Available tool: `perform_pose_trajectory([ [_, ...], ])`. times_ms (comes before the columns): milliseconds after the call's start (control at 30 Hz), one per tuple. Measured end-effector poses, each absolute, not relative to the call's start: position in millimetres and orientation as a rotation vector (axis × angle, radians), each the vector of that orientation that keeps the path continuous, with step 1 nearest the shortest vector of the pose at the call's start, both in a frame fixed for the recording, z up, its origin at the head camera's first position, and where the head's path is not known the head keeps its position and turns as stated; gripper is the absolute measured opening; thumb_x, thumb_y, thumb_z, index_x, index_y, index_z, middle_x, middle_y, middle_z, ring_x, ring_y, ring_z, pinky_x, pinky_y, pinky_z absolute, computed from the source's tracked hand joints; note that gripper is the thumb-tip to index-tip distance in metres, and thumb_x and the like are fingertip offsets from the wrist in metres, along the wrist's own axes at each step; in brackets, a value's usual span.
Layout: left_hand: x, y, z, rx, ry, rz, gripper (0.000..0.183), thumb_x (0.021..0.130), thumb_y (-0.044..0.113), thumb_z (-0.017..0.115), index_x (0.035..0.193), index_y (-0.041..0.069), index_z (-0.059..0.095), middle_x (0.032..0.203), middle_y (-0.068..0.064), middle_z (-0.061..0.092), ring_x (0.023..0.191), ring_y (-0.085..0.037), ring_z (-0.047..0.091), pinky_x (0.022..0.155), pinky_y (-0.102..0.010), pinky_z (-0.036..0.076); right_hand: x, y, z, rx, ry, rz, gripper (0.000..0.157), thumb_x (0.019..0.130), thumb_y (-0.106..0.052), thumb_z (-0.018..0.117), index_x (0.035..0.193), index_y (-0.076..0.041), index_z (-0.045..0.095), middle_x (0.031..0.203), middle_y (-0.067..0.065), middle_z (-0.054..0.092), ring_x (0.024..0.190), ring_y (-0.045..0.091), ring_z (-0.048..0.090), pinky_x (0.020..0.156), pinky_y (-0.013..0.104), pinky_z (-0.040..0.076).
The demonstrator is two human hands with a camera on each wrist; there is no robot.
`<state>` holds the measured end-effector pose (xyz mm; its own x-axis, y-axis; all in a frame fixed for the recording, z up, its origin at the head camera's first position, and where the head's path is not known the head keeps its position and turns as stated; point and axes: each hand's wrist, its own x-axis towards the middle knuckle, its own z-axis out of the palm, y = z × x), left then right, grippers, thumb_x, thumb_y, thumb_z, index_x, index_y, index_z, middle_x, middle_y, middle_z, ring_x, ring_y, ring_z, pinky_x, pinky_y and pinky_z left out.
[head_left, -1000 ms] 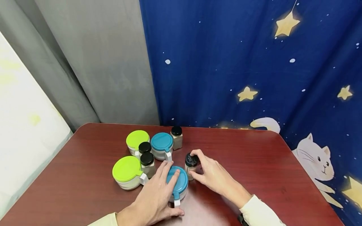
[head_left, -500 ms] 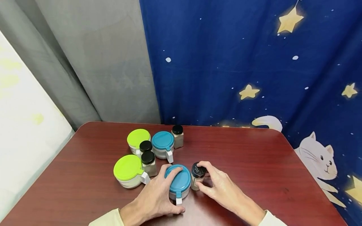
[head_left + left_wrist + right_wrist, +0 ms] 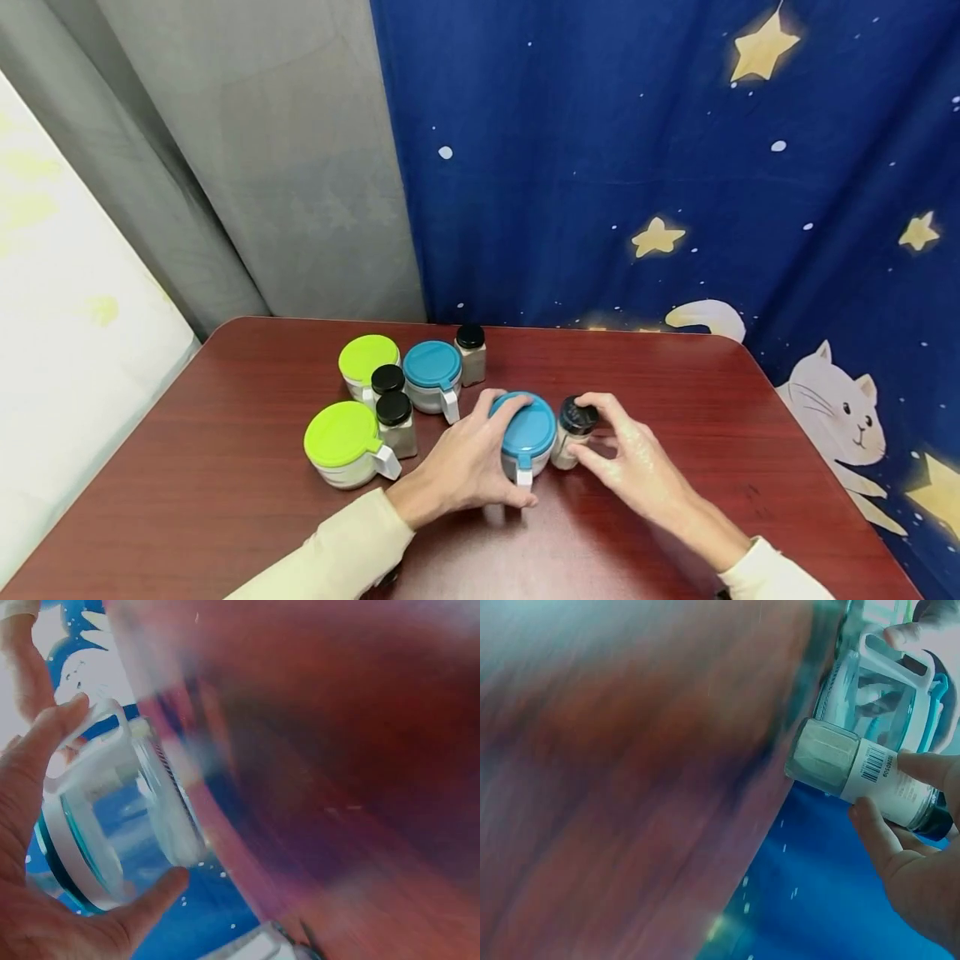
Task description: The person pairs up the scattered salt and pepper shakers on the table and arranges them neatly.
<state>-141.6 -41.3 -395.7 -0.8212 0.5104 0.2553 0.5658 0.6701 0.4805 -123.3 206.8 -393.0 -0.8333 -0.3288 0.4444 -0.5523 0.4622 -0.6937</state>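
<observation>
Near the middle of the table, my left hand (image 3: 472,458) grips a glass seasoning jar with a blue lid (image 3: 531,427) and a white handle. Thumb and fingers curl round its side in the left wrist view, where its clear glass body (image 3: 124,825) shows. Just right of it, my right hand (image 3: 637,467) holds a small spice shaker bottle (image 3: 573,432) with a black perforated cap, upright. A white barcode label (image 3: 877,769) on the bottle shows in the right wrist view. Jar and bottle stand side by side, close together. Whether their bases touch the table I cannot tell.
To the left stand two jars with green lids, the nearer green-lidded jar (image 3: 343,442) and the farther green-lidded jar (image 3: 367,358). Another blue-lidded jar (image 3: 432,371) sits behind, among several black-capped spice bottles (image 3: 397,425). Curtains hang behind the reddish-brown table (image 3: 645,367).
Both hands have shifted to the right with the blue-lidded jar and the spice shaker bottle, lately also away from me. The other jars and bottles have stayed in place.
</observation>
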Motion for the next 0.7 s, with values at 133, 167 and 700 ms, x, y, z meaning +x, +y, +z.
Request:
perform_pose_trajectory([
  [133,-161.5,-14.7,-397.2,-0.957,-2.789,-0.835,0.112,0.057,0.057,0.094,0.151,0.028,0.041,0.138,-0.003,0.042,0.091,-0.024,0.065,0.077,-0.038,0.056,-134.3,231.5,-392.4,0.706,-2.462,1.334,0.059,0.082,0.010,0.080,0.130,-0.009,0.052,0.114,0.009,0.068,0.096,0.022,0.071,0.080,0.029,0.057],
  [167,-166.3,-7.2,-397.6,-0.969,-2.793,-0.828,0.112,0.057,0.058,0.094,0.151,0.029,0.041,0.138,-0.003,0.043,0.090,-0.024,0.065,0.076,-0.037,0.055,-137.2,237.7,-392.9,0.687,-2.458,1.334,0.059,0.082,0.011,0.080,0.130,-0.008,0.052,0.114,0.011,0.068,0.096,0.023,0.071,0.080,0.028,0.057],
  [700,-223.7,87.2,-409.4,-0.997,-2.823,-0.775,0.111,0.059,0.059,0.094,0.151,0.032,0.038,0.138,-0.001,0.041,0.089,-0.019,0.063,0.079,-0.032,0.053,-167.0,303.9,-402.9,0.418,-2.486,1.070,0.058,0.083,0.007,0.080,0.131,-0.002,0.048,0.114,0.025,0.068,0.099,0.033,0.068,0.080,0.008,0.047],
])
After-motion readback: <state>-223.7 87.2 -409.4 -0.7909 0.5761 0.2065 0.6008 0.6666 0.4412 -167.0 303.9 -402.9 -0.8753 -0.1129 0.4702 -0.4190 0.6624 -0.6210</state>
